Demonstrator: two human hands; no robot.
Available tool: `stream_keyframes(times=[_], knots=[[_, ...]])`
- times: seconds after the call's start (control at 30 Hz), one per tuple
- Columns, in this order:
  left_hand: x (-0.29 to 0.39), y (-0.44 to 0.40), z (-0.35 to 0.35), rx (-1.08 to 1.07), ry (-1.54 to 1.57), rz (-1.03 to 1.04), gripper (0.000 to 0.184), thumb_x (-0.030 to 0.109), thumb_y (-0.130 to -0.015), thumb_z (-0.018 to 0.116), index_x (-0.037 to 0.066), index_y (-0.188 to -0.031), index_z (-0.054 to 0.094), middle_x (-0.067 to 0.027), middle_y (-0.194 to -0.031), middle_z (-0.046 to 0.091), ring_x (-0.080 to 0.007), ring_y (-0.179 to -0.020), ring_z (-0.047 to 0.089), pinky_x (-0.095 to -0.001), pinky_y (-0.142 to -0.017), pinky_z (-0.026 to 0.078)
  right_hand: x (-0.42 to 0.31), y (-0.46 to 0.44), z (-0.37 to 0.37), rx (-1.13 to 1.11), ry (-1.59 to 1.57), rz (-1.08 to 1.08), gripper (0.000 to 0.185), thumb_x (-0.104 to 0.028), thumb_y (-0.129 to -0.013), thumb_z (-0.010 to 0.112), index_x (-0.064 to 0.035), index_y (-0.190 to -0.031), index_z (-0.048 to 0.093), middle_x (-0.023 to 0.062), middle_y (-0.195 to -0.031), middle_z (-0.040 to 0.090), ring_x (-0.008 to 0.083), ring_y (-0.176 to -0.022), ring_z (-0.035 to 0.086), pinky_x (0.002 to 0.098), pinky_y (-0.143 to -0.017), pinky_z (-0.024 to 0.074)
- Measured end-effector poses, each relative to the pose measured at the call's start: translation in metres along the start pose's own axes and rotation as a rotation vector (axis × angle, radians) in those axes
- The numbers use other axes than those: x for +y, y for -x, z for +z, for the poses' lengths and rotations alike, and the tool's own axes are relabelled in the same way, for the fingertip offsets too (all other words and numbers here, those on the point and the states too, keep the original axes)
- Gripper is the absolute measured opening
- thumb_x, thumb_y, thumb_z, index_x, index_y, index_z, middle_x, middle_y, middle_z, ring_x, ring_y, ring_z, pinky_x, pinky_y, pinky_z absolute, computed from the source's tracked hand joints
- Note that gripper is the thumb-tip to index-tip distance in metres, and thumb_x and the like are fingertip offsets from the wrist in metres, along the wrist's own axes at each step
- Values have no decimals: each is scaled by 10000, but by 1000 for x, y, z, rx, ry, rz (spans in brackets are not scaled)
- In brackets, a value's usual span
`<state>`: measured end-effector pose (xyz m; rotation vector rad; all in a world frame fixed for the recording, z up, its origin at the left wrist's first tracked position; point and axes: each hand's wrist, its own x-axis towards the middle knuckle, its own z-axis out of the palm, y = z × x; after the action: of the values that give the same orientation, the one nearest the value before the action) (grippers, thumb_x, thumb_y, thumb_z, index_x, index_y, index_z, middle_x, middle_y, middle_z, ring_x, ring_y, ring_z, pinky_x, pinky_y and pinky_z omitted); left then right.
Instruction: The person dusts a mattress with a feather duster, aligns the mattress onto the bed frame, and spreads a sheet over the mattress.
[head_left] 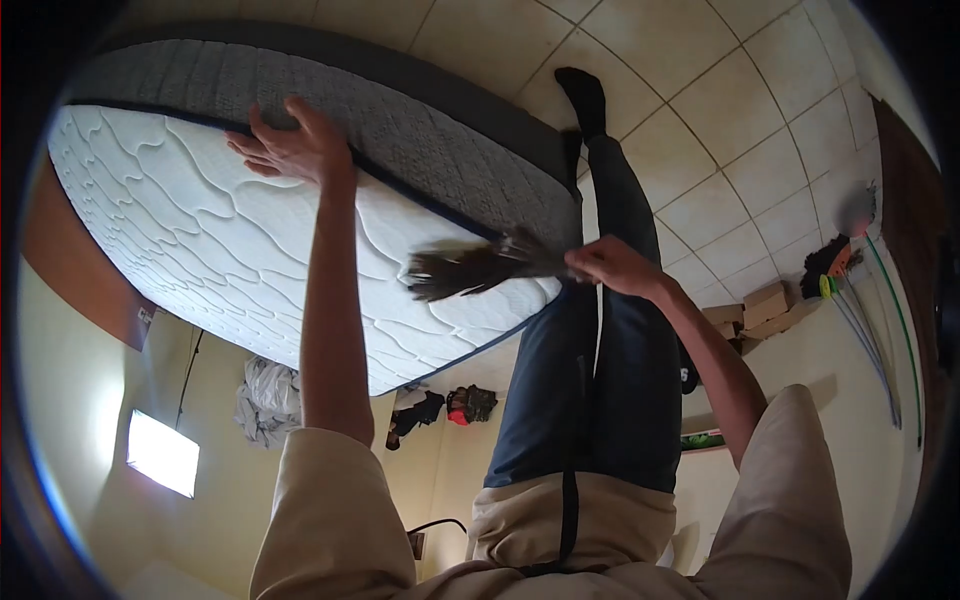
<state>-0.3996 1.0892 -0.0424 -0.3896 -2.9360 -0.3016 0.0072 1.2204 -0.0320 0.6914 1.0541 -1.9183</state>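
My right hand (612, 265) is closed around the short handle end of a feather duster (480, 268). Its dark brown feathers, a little blurred, spread over the near part of a white quilted mattress (240, 215); whether they touch the fabric I cannot tell. Along the mattress runs a dark edge band above a grey textured side (430, 150). My left hand (300, 145) is open with fingers apart and nothing in it, at or just over that dark edge. Contact between this hand and the mattress is unclear.
Beige floor tiles (690, 130) lie beside the bed. Cardboard boxes (765, 308) stand against the wall, near long-handled cleaning tools (870, 330). A wooden headboard (85, 260) borders the mattress. Beyond it are a bundle of pale cloth (268, 402), dark clothes (415, 412) and a bright panel (163, 453).
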Motion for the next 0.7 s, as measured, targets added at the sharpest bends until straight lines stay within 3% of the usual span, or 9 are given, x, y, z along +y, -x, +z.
stream_keyframes(times=[0.13, 0.23, 0.37, 0.43, 0.47, 0.53, 0.57, 0.67, 0.7], knots=[[-2, -3, -4, -59, 40, -14, 667, 574, -942, 440, 45, -1342, 517, -330, -1591, 160, -393, -1523, 97, -603, -1193, 56, -21, 24, 24, 102, -47, -78, 543, -473, -1032, 506, -14, -772, 633, 79, -586, 561, 194, -547, 571, 365, -566, 449], [-35, -11, 14, -55, 41, 60, 484, 437, -950, 484, 85, -1260, 601, -337, -1563, 205, -396, -1521, 97, -607, -1188, 50, -18, 38, 48, 90, 408, -135, 513, -426, -1051, 462, -10, -844, 680, 209, -699, 640, 399, -664, 640, 451, -635, 488], [-49, -16, 13, -22, 143, 142, 318, 324, -941, 510, 146, -1120, 703, -327, -1529, 266, -407, -1496, 150, -634, -1159, 96, 3, 46, 86, 345, 165, -143, 486, -395, -1053, 466, 1, -867, 677, 235, -701, 628, 418, -695, 645, 467, -643, 492], [-47, -13, 9, -9, 276, 146, 300, 319, -927, 527, 157, -1088, 721, -320, -1518, 291, -410, -1486, 163, -648, -1136, 129, 21, 52, 103, 118, 386, -136, 462, -363, -1056, 468, 12, -870, 663, 249, -710, 621, 431, -702, 635, 477, -645, 483], [-46, -11, 6, -2, 342, 148, 291, 317, -919, 536, 163, -1072, 729, -317, -1512, 304, -412, -1481, 170, -655, -1125, 146, 27, 55, 107, 123, 385, -134, 462, -363, -1056, 468, 12, -870, 663, 249, -710, 621, 431, -702, 635, 477, -645, 483], [-44, -3, -3, -64, 604, 98, 298, 302, -880, 579, 146, -1085, 730, -302, -1525, 306, -425, -1465, 213, -626, -1137, 167, 35, 58, 108, 224, 311, -110, 459, -372, -1056, 461, 4, -887, 665, 251, -743, 637, 439, -730, 640, 496, -658, 488], [-43, 9, -9, -59, 601, 99, 298, 302, -880, 579, 146, -1085, 730, -302, -1525, 306, -425, -1465, 213, -626, -1137, 167, 42, 60, 111, 412, 151, -199, 491, -411, -1050, 465, -1, -883, 678, 251, -764, 647, 440, -737, 645, 512, -668, 493], [-25, 52, -20, -157, 167, 657, 523, 278, -840, 614, 160, -1349, 598, -269, -1558, 309, -417, -1429, 318, -537, -1171, 195, 94, 52, 136, 408, 313, -213, 489, -398, -1049, 476, 3, -867, 689, 245, -744, 648, 432, -707, 644, 490, -638, 492], [-11, 68, -28, -191, 331, 692, 403, 253, -870, 618, 146, -1258, 637, -220, -1500, 402, -393, -1418, 344, -541, -1159, 226, 82, 58, 133, 228, 513, -53, 491, -385, -1050, 479, 4, -847, 700, 246, -753, 654, 428, -717, 650, 486, -637, 488]])
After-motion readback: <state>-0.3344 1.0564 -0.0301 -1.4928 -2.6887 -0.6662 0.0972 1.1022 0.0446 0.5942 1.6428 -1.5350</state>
